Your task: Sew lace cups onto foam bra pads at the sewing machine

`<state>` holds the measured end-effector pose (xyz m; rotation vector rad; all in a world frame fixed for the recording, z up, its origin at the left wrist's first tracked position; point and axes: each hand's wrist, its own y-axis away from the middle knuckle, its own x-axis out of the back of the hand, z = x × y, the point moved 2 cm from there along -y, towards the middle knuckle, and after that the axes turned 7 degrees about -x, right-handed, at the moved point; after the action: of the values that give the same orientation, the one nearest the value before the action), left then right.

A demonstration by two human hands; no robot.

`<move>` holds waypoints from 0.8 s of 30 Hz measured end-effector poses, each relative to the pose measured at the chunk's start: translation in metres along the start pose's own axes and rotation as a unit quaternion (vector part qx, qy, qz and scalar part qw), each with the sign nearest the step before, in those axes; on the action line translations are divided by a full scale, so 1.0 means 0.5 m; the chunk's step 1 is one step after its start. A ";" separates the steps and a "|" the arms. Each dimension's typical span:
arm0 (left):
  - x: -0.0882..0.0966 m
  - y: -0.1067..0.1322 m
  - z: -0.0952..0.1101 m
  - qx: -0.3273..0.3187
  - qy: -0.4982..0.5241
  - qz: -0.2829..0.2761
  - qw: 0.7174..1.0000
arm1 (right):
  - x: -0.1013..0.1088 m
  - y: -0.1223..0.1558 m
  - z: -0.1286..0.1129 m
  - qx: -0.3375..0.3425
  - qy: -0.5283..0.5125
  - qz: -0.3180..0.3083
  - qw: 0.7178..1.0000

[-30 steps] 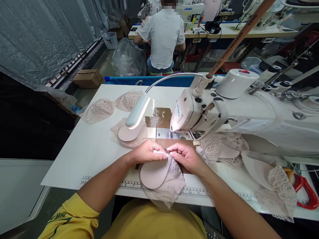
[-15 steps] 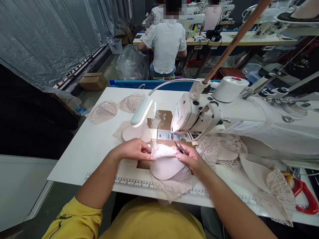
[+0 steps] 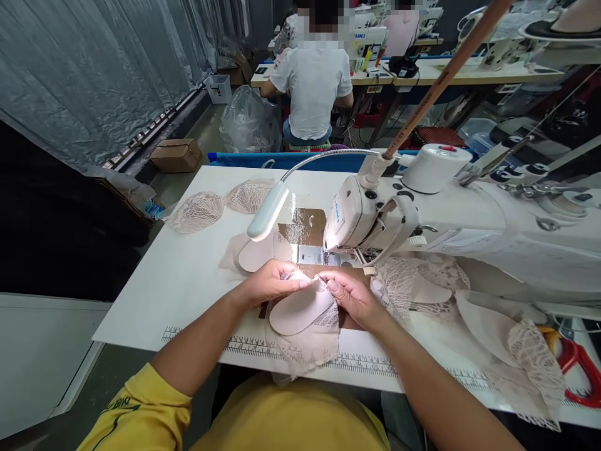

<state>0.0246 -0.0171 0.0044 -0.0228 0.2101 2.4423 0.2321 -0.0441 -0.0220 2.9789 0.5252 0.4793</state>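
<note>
Just in front of the sewing machine (image 3: pixel 366 213), my two hands pinch the top edge of a pale pink lace bra cup (image 3: pixel 300 312). My left hand (image 3: pixel 275 280) is closed on its left part, thumb on top. My right hand (image 3: pixel 351 295) grips the right end of the same edge. The smooth oval pad faces up, and sheer lace hangs from it over the ruler tape. Whether the snips are still in my right hand is hidden. Another lace cup (image 3: pixel 257 254) lies beyond my left hand.
A lamp (image 3: pixel 268 212) on a bent neck hangs over the table (image 3: pixel 154 294). Lace cups (image 3: pixel 197 212) lie at the back left, more lace pieces (image 3: pixel 427 285) at the right. Red-handled scissors (image 3: pixel 580 376) lie at the right edge. A person (image 3: pixel 312 88) sits ahead.
My right hand has moved left, closer to my left hand, and the snips no longer show in it. The bra cup has turned and shifted left.
</note>
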 end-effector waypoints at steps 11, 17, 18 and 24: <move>-0.007 -0.001 -0.003 -0.006 0.001 -0.040 0.999 | 0.021 0.007 -0.005 -0.048 0.136 0.073 0.987; -0.006 -0.001 -0.010 -0.005 0.033 -0.085 0.996 | 0.005 0.009 -0.023 0.004 0.024 0.017 1.000; -0.006 -0.002 -0.012 -0.007 0.053 -0.085 0.995 | 0.002 0.009 -0.024 -0.006 0.019 -0.005 1.000; -0.003 -0.008 -0.018 0.008 0.130 -0.027 0.991 | -0.001 0.011 -0.020 -0.087 -0.002 -0.128 0.988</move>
<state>0.0279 -0.0167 -0.0051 -0.3358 0.3396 2.3790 0.2302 -0.0491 -0.0118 2.6955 0.8066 0.4687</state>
